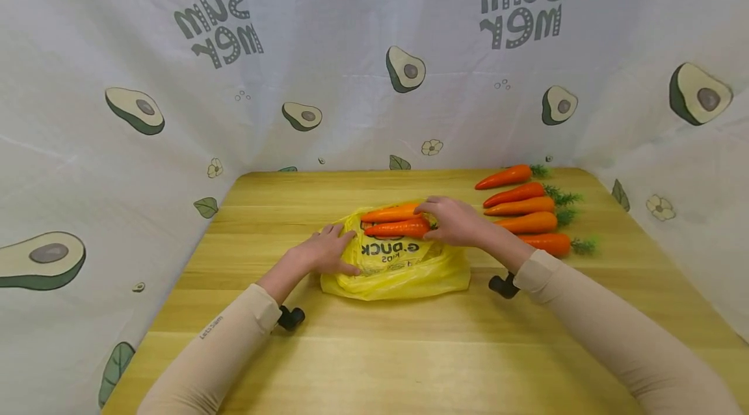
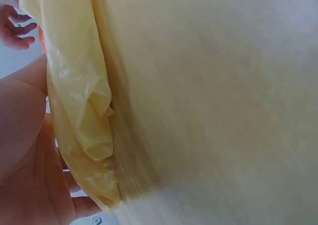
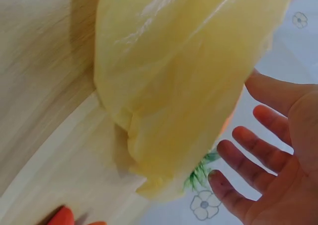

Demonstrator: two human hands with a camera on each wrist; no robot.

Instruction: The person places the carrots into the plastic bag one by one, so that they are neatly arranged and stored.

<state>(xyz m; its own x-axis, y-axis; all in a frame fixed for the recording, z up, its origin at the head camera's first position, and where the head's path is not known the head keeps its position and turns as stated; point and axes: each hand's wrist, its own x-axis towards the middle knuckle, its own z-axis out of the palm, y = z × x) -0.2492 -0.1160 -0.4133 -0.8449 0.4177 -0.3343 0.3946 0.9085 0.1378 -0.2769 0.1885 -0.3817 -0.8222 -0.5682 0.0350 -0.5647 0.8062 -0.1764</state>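
A yellow plastic bag (image 1: 404,278) with dark print lies on the table, bunched along its near side. On top of it lie two toy carrots side by side, an orange carrot (image 1: 389,214) and a redder carrot (image 1: 394,228), tips toward the left. My left hand (image 1: 324,251) rests at the bag's left edge, fingers spread over the plastic. At the bag's right side my right hand (image 1: 453,222) reaches over the carrots' leafy ends, which its fingers partly hide. The right wrist view shows that hand's fingers (image 3: 253,165) loosely spread beside the bag, with a green top close by.
Several more toy carrots with green tops, among them a red one (image 1: 508,177) and an orange one (image 1: 529,223), lie in a column on the right of the wooden table (image 1: 374,350). A white curtain (image 1: 351,31) with avocado prints hangs behind and along the sides.
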